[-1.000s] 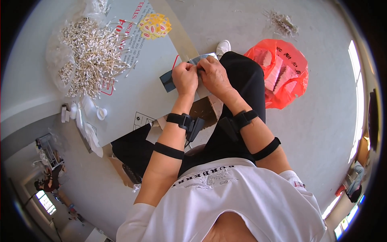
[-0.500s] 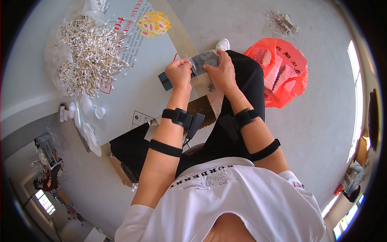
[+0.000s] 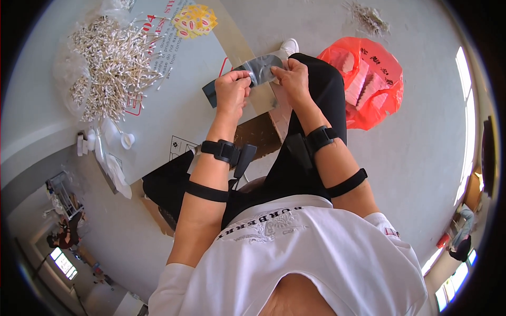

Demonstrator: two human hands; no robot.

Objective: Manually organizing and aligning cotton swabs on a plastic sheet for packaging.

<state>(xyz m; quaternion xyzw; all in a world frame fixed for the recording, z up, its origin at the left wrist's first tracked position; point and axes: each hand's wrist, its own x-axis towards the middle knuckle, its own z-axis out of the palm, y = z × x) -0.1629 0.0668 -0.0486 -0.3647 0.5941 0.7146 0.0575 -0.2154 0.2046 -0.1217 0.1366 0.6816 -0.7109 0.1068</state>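
Left hand [image 3: 231,94] and right hand [image 3: 295,81] have parted, fingers [image 3: 278,71] pinching a clear plastic bag [image 3: 262,67].

On the smooth grey floor [image 3: 406,158], an open, translucent red plastic bag [image 3: 387,60] with dark printing holds pink pieces [image 3: 359,100], some with ridged edges. Near it lies a loose heap of thin, greyish-white scraps [image 3: 370,20]. Crumpled white plastic film [image 3: 118,178] hangs over the table's edge, near a small round white object [image 3: 127,140]. A long bright window [image 3: 464,131] runs along the right side; in the left background is a person in dark clothing [image 3: 67,233].
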